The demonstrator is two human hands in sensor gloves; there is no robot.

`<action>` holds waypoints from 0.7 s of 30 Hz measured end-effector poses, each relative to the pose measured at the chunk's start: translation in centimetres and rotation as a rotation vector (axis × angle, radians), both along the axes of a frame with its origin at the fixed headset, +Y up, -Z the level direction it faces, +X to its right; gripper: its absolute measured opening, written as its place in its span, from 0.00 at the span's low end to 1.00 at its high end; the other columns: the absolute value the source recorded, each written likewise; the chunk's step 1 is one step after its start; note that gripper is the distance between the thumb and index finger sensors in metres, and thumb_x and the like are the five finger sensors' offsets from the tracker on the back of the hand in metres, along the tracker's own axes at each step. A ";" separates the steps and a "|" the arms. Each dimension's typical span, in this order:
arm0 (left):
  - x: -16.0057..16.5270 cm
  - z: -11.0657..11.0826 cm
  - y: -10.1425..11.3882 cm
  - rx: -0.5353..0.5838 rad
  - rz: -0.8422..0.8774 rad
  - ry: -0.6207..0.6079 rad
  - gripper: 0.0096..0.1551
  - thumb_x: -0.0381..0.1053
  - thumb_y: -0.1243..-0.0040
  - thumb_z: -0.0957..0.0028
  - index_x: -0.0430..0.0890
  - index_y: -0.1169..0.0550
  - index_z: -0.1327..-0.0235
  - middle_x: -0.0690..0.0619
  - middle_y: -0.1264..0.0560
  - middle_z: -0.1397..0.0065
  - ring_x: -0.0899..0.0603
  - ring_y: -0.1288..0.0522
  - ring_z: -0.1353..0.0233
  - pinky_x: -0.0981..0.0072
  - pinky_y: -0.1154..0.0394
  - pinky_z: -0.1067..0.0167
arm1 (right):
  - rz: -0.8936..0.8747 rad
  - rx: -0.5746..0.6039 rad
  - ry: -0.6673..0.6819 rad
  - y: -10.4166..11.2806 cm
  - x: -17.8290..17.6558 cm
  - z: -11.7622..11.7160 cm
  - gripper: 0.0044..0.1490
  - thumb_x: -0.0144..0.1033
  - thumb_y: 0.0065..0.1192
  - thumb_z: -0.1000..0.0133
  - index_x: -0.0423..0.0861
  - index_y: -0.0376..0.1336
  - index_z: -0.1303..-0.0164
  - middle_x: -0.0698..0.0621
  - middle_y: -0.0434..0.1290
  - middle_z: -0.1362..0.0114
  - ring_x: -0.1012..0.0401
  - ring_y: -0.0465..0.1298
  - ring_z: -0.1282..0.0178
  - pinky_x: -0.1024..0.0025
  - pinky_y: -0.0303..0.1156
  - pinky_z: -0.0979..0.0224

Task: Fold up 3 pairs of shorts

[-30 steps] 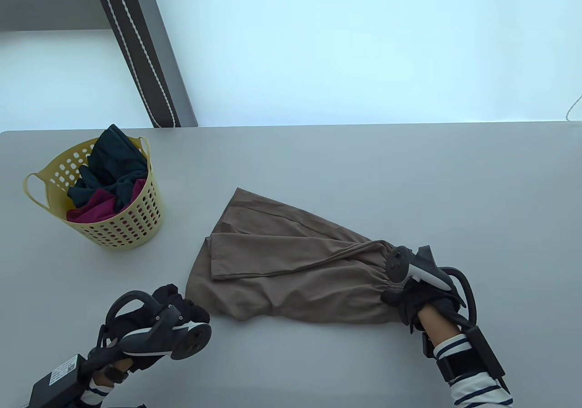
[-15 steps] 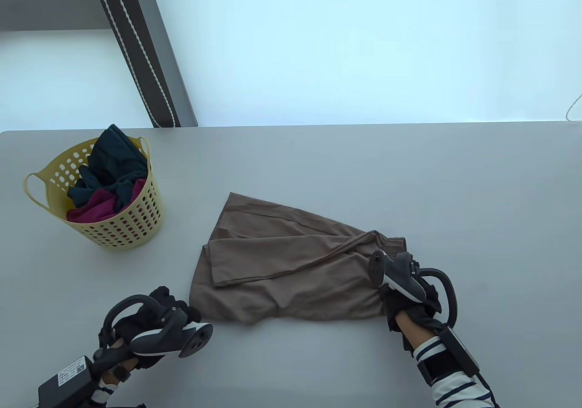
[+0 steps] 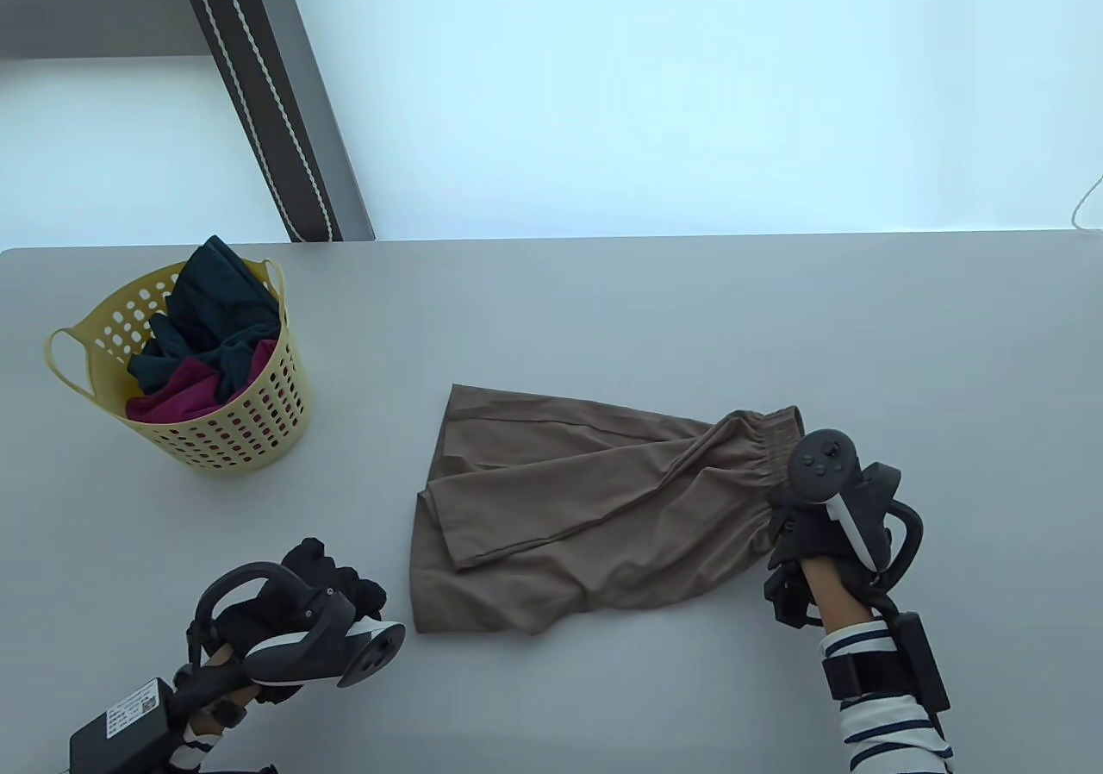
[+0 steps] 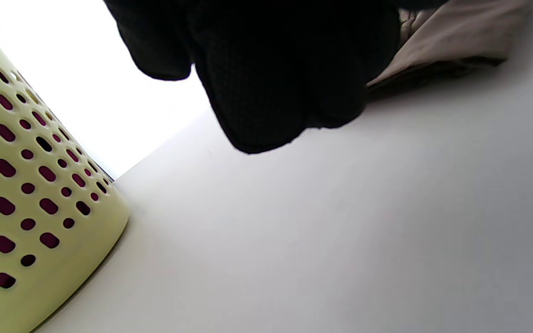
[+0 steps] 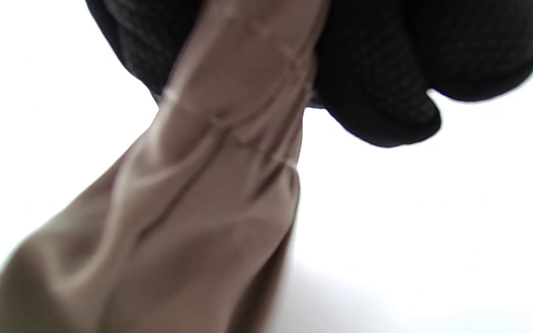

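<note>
A pair of brown shorts [image 3: 586, 507] lies flat in the middle of the grey table [image 3: 689, 308], legs pointing left and the elastic waistband on the right. My right hand [image 3: 806, 541] grips the gathered waistband; in the right wrist view the brown shorts [image 5: 178, 208] hang pinched between its gloved fingers [image 5: 377, 92]. My left hand [image 3: 332, 580] rests at the near left with loosely curled fingers, a short gap away from the leg hem, holding nothing. The left wrist view has the left hand [image 4: 266, 69] above bare table, with the shorts [image 4: 451, 37] at the upper right.
A yellow perforated basket [image 3: 258, 429] stands at the left of the table, also filling the left of the left wrist view as the basket [image 4: 16, 185]. Dark teal clothing [image 3: 215, 300] and magenta clothing [image 3: 185, 395] sit inside it. A dark strap with white cord [image 3: 267, 102] runs beyond the far edge.
My right hand has pulled the waistband to the right, dragging the whole pair of shorts right and away from my left hand. The left hand has stayed about where it was.
</note>
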State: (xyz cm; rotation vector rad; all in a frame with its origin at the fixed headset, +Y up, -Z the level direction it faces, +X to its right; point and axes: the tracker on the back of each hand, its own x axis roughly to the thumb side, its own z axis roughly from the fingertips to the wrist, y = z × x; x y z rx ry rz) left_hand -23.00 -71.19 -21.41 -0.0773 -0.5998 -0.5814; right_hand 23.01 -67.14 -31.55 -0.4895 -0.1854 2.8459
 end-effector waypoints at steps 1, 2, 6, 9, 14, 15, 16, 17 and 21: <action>0.1 0.0 0.0 0.000 0.001 -0.002 0.22 0.64 0.57 0.51 0.62 0.24 0.48 0.68 0.15 0.48 0.58 0.12 0.50 0.53 0.23 0.31 | 0.021 0.032 0.011 1.1 -0.6 -0.1 0.45 0.37 0.71 0.54 0.34 0.54 0.32 0.36 0.73 0.52 0.56 0.80 0.67 0.56 0.78 0.58; 0.1 0.1 0.1 0.002 0.001 -0.007 0.22 0.64 0.57 0.51 0.62 0.24 0.48 0.68 0.15 0.48 0.58 0.12 0.50 0.53 0.23 0.31 | 0.080 0.095 0.040 3.3 -2.3 -0.3 0.45 0.36 0.71 0.54 0.34 0.54 0.32 0.35 0.73 0.51 0.55 0.80 0.67 0.56 0.78 0.57; 0.1 0.4 -0.2 -0.004 -0.011 -0.017 0.22 0.64 0.57 0.51 0.62 0.24 0.48 0.68 0.15 0.48 0.58 0.12 0.50 0.53 0.23 0.31 | 0.213 0.207 0.166 7.3 -8.7 -0.7 0.44 0.37 0.70 0.52 0.35 0.55 0.31 0.36 0.73 0.49 0.54 0.80 0.64 0.55 0.77 0.55; -0.1 0.5 -0.4 -0.015 -0.023 -0.016 0.23 0.64 0.57 0.51 0.62 0.24 0.48 0.68 0.15 0.48 0.58 0.12 0.50 0.53 0.23 0.31 | 0.233 0.199 0.336 7.3 -15.4 -0.4 0.44 0.38 0.68 0.51 0.36 0.53 0.29 0.36 0.72 0.46 0.54 0.81 0.61 0.55 0.77 0.52; -0.2 0.6 -1.0 -0.047 -0.042 -0.022 0.23 0.64 0.57 0.51 0.62 0.24 0.48 0.68 0.15 0.48 0.58 0.12 0.50 0.53 0.23 0.31 | -0.003 -0.385 0.878 -3.4 -25.5 1.3 0.54 0.50 0.51 0.44 0.35 0.32 0.23 0.22 0.47 0.25 0.30 0.61 0.29 0.37 0.61 0.32; -0.1 0.6 -1.1 -0.053 -0.048 -0.025 0.23 0.64 0.57 0.51 0.62 0.24 0.48 0.68 0.15 0.48 0.58 0.12 0.50 0.53 0.23 0.31 | -0.035 -0.570 0.953 -5.9 -26.5 1.8 0.58 0.51 0.49 0.44 0.33 0.26 0.25 0.20 0.38 0.26 0.23 0.50 0.29 0.31 0.53 0.34; -0.1 0.7 -1.1 -0.059 -0.055 -0.029 0.23 0.64 0.57 0.51 0.62 0.24 0.48 0.68 0.15 0.48 0.58 0.12 0.50 0.53 0.23 0.31 | -0.070 -0.908 1.048 -9.8 -27.6 2.8 0.61 0.52 0.46 0.44 0.31 0.19 0.31 0.20 0.21 0.34 0.21 0.31 0.36 0.29 0.39 0.37; -0.1 0.7 -1.2 -0.061 -0.059 -0.031 0.23 0.64 0.57 0.51 0.62 0.24 0.48 0.68 0.15 0.48 0.58 0.12 0.50 0.53 0.23 0.31 | -0.068 -1.006 1.081 -11.1 -27.9 3.2 0.63 0.53 0.44 0.43 0.33 0.12 0.36 0.25 0.09 0.44 0.23 0.18 0.45 0.29 0.28 0.42; -0.1 0.7 -1.2 -0.061 -0.059 -0.035 0.23 0.64 0.57 0.51 0.62 0.24 0.48 0.68 0.15 0.47 0.58 0.12 0.50 0.53 0.23 0.31 | 0.110 -0.737 1.082 -9.7 -27.5 3.3 0.63 0.57 0.41 0.44 0.35 0.11 0.36 0.24 0.15 0.37 0.24 0.25 0.38 0.31 0.34 0.38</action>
